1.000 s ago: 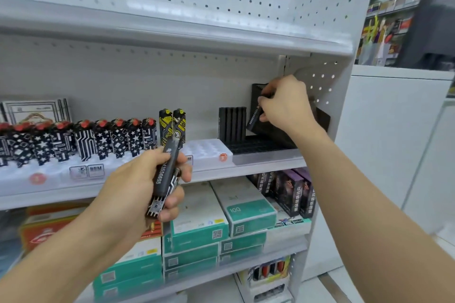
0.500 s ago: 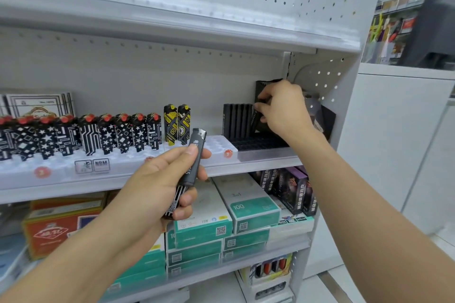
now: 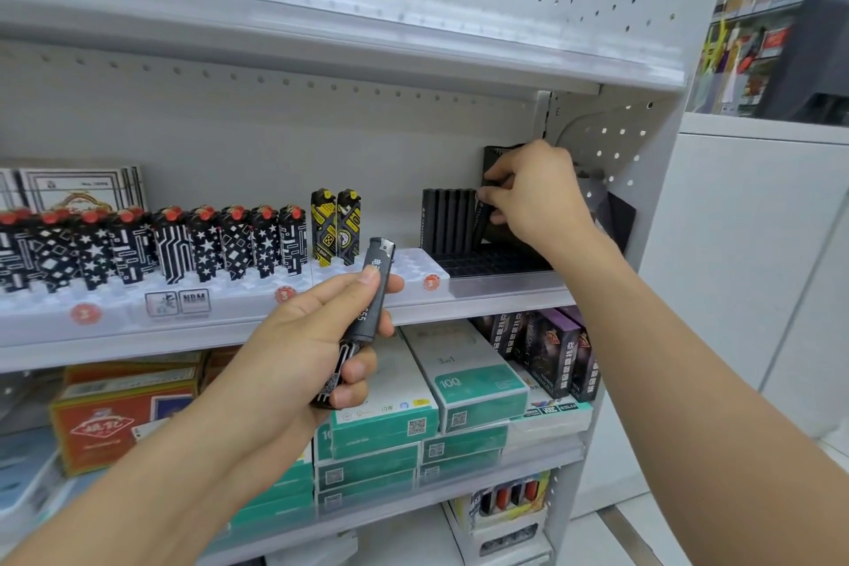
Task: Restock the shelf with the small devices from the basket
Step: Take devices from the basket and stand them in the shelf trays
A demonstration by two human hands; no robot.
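Dark grey lighter point(image 3: 373, 295), silver-capped, upright

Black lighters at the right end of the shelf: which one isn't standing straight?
The black lighter pinched by the right hand, leaning at the row's right end; the other black lighters stand upright.

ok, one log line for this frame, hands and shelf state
left hand: holds dark lighter | right hand: seating black lighter in black tray | black row: upright
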